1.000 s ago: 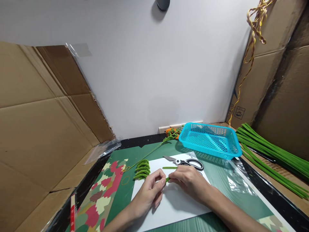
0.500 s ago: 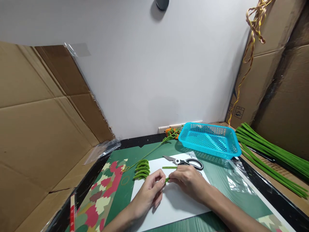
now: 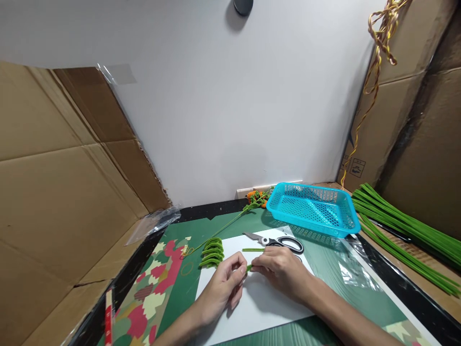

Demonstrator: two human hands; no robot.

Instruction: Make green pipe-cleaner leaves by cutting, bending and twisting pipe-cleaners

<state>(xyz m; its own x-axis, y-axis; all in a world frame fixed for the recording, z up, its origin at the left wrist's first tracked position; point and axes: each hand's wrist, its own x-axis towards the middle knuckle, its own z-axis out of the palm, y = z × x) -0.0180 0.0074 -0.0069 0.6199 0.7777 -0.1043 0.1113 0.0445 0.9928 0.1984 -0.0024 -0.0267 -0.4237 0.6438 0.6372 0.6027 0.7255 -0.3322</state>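
Note:
Above a white sheet of paper (image 3: 266, 312), my left hand (image 3: 225, 283) and my right hand (image 3: 283, 271) meet. Between their fingertips a short bit of green pipe cleaner (image 3: 248, 268) shows; both hands pinch it, and most of it is hidden by the fingers. Just beyond my right hand lies another cut green pipe cleaner (image 3: 252, 250), partly covered by that hand. Scissors (image 3: 274, 241) with black and white handles rest behind my right hand, blades toward the left. A stack of bent green pipe cleaner pieces (image 3: 212, 253) sits to the left, close to my left hand.
A blue perforated basket (image 3: 312, 227) stands at the back right. Long green pipe cleaners (image 3: 406, 226) lie on the right side. An orange flower (image 3: 256, 196) with a green stem lies behind. Cardboard walls (image 3: 72, 192) flank the table; a red strip (image 3: 108, 317) is at left.

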